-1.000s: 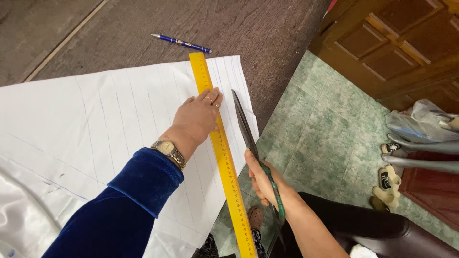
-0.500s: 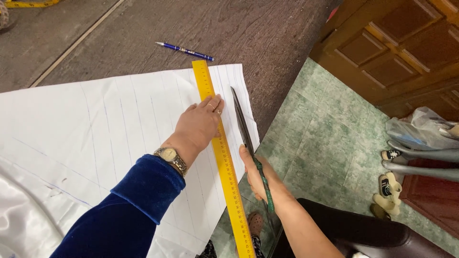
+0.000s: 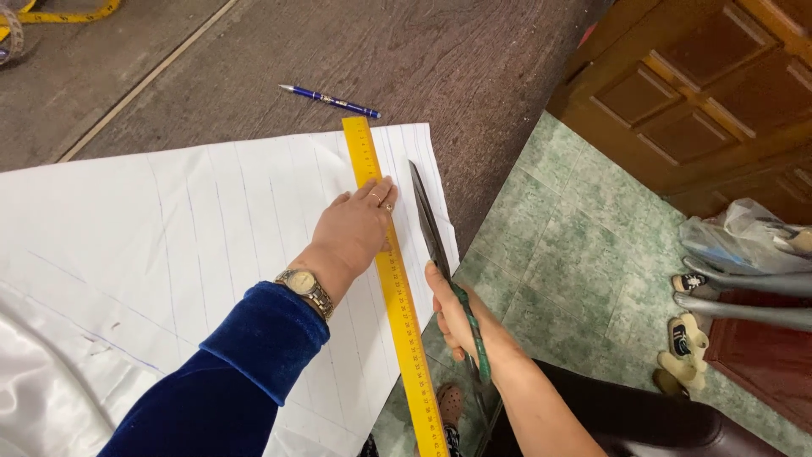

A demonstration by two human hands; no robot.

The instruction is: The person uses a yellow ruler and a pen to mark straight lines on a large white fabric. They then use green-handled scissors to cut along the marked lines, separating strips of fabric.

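Pressing one yellow ruler (image 3: 391, 279) flat: left hand (image 3: 355, 227); right hand (image 3: 461, 322) grip holding one scissors (image 3: 433, 233); one pen (image 3: 330, 101).

A dark wooden table (image 3: 474, 51) stands over green mottled floor tiles (image 3: 584, 245) beside a panelled wooden door (image 3: 702, 93).

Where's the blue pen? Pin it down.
In the head view the blue pen lies on the dark wooden table, just beyond the far end of the yellow ruler and the white cloth, untouched by both hands.
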